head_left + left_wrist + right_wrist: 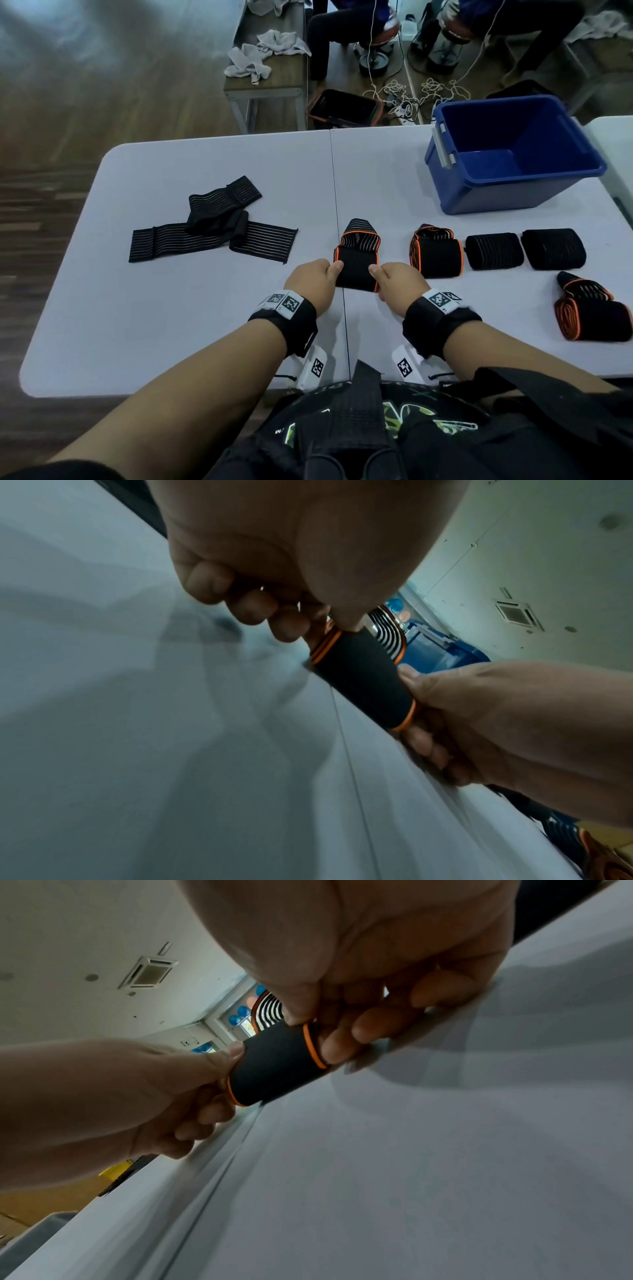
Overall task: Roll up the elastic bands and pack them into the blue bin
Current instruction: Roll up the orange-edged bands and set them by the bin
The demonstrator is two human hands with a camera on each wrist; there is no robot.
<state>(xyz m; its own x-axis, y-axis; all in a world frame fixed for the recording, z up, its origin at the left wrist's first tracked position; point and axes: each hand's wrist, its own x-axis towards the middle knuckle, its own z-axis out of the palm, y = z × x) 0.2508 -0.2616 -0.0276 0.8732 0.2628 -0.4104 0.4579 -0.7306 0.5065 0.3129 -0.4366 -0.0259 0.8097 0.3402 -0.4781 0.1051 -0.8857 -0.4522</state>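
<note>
Orange-edged black elastic band point(356, 263), half-rolled, is pinched at each end by left hand point(310, 282) and right hand point(402, 286); uneven thumb pressure could skew it toward the counter's point(205, 308) twelve o'clock, I judge.

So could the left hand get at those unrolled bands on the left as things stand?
Probably not yet: the left hand grips the orange-edged band with the right hand. The table between it and the unrolled bands is bare.
</note>
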